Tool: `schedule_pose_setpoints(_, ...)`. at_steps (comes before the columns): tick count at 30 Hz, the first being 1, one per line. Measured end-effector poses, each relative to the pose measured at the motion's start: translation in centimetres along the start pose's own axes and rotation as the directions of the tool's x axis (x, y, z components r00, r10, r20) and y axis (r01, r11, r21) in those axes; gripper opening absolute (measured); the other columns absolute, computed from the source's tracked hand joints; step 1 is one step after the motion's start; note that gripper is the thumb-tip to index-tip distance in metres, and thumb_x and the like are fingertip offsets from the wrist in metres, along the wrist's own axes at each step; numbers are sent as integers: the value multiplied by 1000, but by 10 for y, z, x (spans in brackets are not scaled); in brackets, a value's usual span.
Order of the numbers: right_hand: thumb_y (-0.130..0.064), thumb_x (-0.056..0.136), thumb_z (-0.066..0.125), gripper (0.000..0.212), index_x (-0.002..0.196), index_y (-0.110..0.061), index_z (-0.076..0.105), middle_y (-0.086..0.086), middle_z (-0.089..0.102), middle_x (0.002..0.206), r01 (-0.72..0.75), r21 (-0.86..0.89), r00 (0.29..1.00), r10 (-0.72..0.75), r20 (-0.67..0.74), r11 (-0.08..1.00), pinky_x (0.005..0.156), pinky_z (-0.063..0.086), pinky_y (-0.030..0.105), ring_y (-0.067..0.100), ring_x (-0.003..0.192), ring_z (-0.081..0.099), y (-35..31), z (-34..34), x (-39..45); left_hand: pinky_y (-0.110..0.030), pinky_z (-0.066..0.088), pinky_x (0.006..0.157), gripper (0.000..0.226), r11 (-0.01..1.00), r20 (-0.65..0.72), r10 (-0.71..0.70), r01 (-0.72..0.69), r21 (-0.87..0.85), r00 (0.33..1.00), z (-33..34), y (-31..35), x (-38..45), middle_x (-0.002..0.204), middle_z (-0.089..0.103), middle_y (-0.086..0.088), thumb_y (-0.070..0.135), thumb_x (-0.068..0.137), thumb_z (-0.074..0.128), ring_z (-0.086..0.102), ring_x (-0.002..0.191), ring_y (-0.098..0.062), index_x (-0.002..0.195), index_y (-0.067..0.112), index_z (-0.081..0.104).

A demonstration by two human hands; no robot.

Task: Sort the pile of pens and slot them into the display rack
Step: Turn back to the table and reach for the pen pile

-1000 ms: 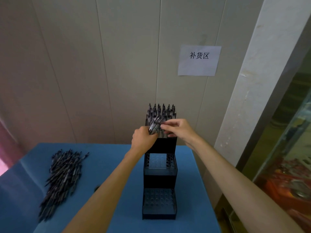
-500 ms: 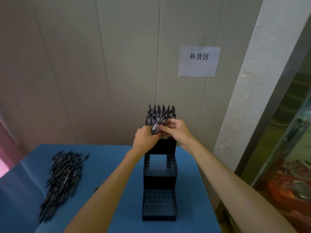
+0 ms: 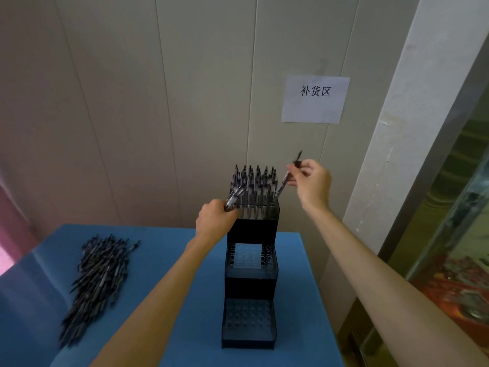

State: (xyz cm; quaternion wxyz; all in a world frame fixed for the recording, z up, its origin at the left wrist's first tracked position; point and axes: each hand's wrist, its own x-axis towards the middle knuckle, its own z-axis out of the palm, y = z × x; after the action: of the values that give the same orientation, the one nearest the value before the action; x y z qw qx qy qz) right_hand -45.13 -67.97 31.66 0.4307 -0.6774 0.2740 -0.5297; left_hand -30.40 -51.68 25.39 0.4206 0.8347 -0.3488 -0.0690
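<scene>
Head view: one pen (image 3: 289, 175) is pinched by right hand (image 3: 312, 182), tilted, tip at top tier of display rack (image 3: 250, 271). Pen bundle (image 3: 232, 198) is gripped by left hand (image 3: 215, 221). Pen pile (image 3: 96, 284) lies on blue tabletop (image 3: 172, 300), left of rack.

2 bare arms reach up and forward.
the left hand (image 3: 215, 217) is a fist, fingers curled tight round a bunch of pens (image 3: 234, 198). the right hand (image 3: 312, 182) is higher, fingertips pinching 1 pen (image 3: 288, 176).
</scene>
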Motion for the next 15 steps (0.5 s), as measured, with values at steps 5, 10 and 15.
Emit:
schedule_pose_setpoints(5, -14, 90, 71, 13, 96, -2, 68, 7, 73, 87, 144, -179, 988, -133, 77, 973, 63, 61, 25, 11, 70, 73, 8, 7, 2, -24, 31, 52, 31, 1000, -29, 0, 0, 22, 1000, -5, 2, 2, 54, 43, 2, 26, 86, 62, 38, 49, -17, 64, 16, 43)
schedule_pose_setpoints(10, -7, 95, 64, 14, 89, 6, 66, 12, 74, 84, 256, -329, 963, -210, 168, 909, 63, 61, 40, 18, 73, 74, 15, 12, 0, -24, 30, 51, 31, 999, -43, 10, -8, 50, 999, -10, 6, 1, 54, 42, 2, 25, 87, 62, 37, 49, -18, 65, 16, 41)
schedule_pose_setpoints(15, -4, 95, 63, 10, 98, 4, 68, 16, 75, 93, 275, -365, 956, -214, 201, 889, 65, 61, 41, 24, 71, 73, 8, 14, 0, -24, 29, 52, 32, 999, -37, 17, -15, 50, 999, -10, 7, -1, 53, 40, 4, 24, 87, 61, 36, 49, -17, 63, 17, 41)
